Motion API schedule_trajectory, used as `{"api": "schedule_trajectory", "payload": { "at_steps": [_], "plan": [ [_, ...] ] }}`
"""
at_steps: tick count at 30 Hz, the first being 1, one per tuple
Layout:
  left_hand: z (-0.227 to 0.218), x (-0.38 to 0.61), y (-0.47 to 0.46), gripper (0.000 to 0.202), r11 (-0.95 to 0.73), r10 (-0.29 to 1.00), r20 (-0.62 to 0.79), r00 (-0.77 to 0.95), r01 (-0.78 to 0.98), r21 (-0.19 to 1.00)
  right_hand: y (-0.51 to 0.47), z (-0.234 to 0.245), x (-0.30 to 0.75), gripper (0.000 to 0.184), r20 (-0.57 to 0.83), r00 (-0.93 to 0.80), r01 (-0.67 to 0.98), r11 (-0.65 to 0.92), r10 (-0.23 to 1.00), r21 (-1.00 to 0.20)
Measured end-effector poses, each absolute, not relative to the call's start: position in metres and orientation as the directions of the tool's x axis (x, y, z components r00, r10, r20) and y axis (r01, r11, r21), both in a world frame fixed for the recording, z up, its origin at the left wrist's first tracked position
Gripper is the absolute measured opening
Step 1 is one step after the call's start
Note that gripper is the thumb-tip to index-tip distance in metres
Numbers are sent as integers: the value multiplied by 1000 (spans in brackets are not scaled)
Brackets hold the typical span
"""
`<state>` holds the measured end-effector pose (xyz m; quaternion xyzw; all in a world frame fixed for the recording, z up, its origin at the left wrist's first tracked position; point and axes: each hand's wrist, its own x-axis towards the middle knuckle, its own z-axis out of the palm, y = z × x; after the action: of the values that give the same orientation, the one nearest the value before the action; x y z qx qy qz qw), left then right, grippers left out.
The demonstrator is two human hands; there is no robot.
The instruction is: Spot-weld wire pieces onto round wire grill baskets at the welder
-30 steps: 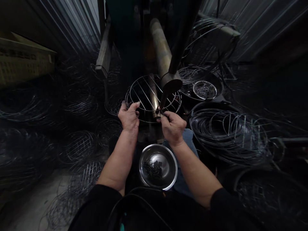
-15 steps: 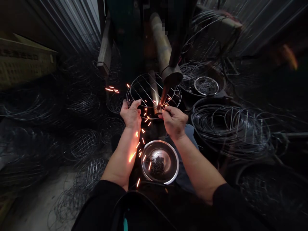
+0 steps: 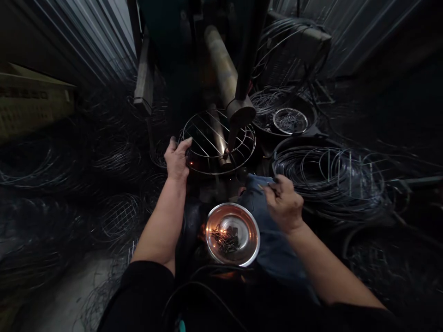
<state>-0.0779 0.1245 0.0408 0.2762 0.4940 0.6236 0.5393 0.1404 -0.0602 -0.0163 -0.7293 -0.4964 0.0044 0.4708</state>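
Left hand (image 3: 176,159) on the wire rack (image 3: 208,157), right hand (image 3: 284,203) well apart

Dark characters run along the yellow crate (image 3: 20,110) at far left, but they are too dim and blurred to read.

The left hand has the rack's left rim between its thumb, laid out along the top, and its fingers, which are partly hidden behind the wire. The round rack is around the lower brass bar (image 3: 218,131), below the thick upper cylinder (image 3: 223,69); whether its front wire touches the metal there cannot be told.

The right hand is above the denim-clad leg (image 3: 258,205), thumb and fingers drawn together. A small pale tip shows at them, too unclear to say what, if anything, they pinch.

Between the forearms, a steel bowl (image 3: 247,226) holds short dark wire pieces (image 3: 228,240) and glows orange on its left side. A red spark (image 3: 191,163) shows beside the left hand.
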Motion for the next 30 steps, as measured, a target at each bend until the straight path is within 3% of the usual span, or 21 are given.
{"api": "schedule_trajectory", "payload": {
  "at_steps": [2, 5, 10, 15, 19, 26, 30],
  "plan": [
    [42, -79, 130, 71, 133, 952, -222, -212, -367, 921, -80, -41, 159, 24, 514, 371, 856, -69, 774, -513],
    [41, -79, 125, 65, 134, 939, -244, -243, -393, 910, -97, -67, 170, 21, 517, 170, 878, 108, 839, -466],
    [37, -78, 96, 41, 49, 930, -205, -306, -450, 892, -93, -61, 161, 21, 434, 193, 771, 138, 880, -622],
    [39, -70, 76, 39, 27, 909, -210, -360, -451, 892, -64, -8, 138, 21, 254, 342, 405, 102, 905, -909],
    [41, -63, 72, 38, -3, 912, -179, -368, -445, 895, -31, 30, 111, 14, 222, 343, 188, 164, 913, -968],
    [40, -62, 74, 37, -23, 915, -150, -374, -420, 907, 6, 49, 87, 14, 256, 315, 438, 100, 914, -893],
    [41, -60, 77, 36, -33, 916, -142, -374, -425, 905, 14, 50, 82, 13, 242, 359, 415, 78, 901, -906]
  ]
}}
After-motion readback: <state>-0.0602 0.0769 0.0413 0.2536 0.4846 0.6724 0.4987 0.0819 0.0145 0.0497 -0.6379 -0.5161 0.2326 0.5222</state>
